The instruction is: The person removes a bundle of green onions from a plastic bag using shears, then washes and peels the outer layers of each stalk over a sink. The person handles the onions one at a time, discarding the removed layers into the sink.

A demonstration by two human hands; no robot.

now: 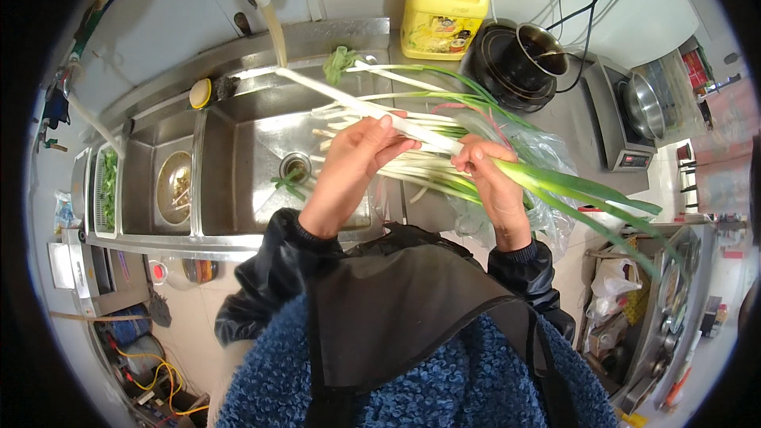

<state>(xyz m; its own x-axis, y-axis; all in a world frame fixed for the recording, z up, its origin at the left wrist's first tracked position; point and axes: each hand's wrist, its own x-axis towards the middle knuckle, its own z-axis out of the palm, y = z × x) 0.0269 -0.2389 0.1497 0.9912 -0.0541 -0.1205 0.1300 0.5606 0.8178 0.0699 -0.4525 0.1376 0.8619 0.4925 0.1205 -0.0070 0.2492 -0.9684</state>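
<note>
One long green onion (425, 135) is held between both hands, its white stalk pointing up and left over the sink and its green leaves trailing down to the right. My left hand (362, 157) pinches the white part between thumb and fingers. Around the lower stalk, where white turns to green, my right hand (490, 181) is closed. Beneath the hands lies a pile of green onions (410, 169), their white ends reaching over the sink's right edge. A clear plastic bag (550, 160) spreads under the leaves.
The steel sink (235, 148) has a drain (295, 165) with green scraps beside it. In the left basin sits a bowl (173, 187), and farther left a basket of chopped greens (108, 190). A yellow jug (443, 15), a pot (538, 50) and an induction cooker (612, 119) stand behind and right.
</note>
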